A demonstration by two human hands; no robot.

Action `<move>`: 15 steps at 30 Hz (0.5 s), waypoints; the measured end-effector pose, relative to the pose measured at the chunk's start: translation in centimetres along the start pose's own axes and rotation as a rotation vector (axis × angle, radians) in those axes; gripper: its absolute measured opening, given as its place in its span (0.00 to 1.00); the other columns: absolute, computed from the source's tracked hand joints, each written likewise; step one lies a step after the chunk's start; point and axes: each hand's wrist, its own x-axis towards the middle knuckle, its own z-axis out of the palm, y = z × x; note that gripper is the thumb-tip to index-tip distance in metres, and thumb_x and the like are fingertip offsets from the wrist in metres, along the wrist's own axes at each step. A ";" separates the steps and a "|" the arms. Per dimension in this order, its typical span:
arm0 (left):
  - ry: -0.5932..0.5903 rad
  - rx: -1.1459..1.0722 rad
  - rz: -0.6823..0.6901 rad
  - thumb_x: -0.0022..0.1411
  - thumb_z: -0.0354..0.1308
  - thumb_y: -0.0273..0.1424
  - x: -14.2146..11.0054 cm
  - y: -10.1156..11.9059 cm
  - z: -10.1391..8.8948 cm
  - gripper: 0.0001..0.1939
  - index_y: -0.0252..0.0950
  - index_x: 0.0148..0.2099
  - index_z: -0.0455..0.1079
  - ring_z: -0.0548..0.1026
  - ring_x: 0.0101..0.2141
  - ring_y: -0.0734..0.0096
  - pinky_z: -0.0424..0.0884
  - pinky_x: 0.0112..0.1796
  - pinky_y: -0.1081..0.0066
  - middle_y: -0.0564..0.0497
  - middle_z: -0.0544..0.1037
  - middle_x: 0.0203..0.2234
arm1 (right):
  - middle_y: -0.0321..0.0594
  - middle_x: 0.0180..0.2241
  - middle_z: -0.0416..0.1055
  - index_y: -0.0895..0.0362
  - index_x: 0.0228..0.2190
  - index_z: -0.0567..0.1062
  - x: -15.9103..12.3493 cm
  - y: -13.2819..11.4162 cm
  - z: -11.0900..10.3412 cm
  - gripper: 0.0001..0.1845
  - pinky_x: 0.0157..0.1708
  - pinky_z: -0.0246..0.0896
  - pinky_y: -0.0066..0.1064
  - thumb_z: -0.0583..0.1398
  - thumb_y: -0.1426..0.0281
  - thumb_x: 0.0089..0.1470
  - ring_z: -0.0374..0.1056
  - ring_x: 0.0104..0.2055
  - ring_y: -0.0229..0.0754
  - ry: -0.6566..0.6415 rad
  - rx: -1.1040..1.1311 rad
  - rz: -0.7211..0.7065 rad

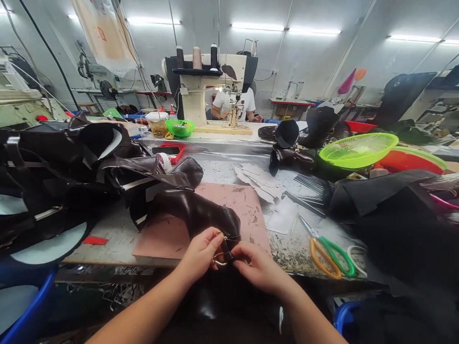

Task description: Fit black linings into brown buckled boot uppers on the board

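Observation:
A dark brown leather boot upper [201, 210] lies across a pink cutting mat [247, 205] at the table's near edge. My left hand [199, 253] pinches a gold metal buckle [218, 260] at the boot's near end. My right hand [258, 267] is closed on the narrow dark strap [227, 248] that runs through the buckle. Both hands meet just over the table edge, fingers curled tight.
A heap of brown leather boot uppers [71, 167] fills the left. Scissors with green and orange handles [328, 253] lie right of the mat. Green [358, 150] and orange [412, 162] baskets, black pieces and paper patterns [258, 181] stand behind. A person sits at a sewing machine [211, 91] opposite.

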 end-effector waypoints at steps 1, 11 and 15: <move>0.020 -0.004 0.014 0.49 0.53 0.47 0.0 0.0 0.0 0.18 0.35 0.29 0.60 0.66 0.15 0.80 0.62 0.12 0.82 0.59 0.65 0.14 | 0.37 0.31 0.70 0.57 0.29 0.71 0.0 0.0 0.1 0.10 0.36 0.58 0.30 0.54 0.80 0.44 0.65 0.35 0.39 0.004 -0.023 -0.021; 0.036 0.098 0.005 0.51 0.51 0.46 -0.2 0.3 -0.3 0.17 0.35 0.30 0.61 0.68 0.16 0.75 0.65 0.16 0.76 0.57 0.67 0.14 | 0.35 0.28 0.66 0.56 0.26 0.70 -0.2 -0.4 0.1 0.01 0.32 0.58 0.30 0.58 0.73 0.47 0.62 0.32 0.38 0.033 -0.036 0.037; 0.185 0.624 0.308 0.57 0.49 0.40 -1.0 2.4 -2.5 0.17 0.37 0.45 0.64 0.72 0.24 0.70 0.69 0.28 0.70 0.54 0.75 0.22 | 0.39 0.39 0.61 0.53 0.37 0.69 -1.1 0.4 0.0 0.13 0.32 0.60 0.30 0.60 0.71 0.46 0.60 0.31 0.36 0.163 -0.011 0.001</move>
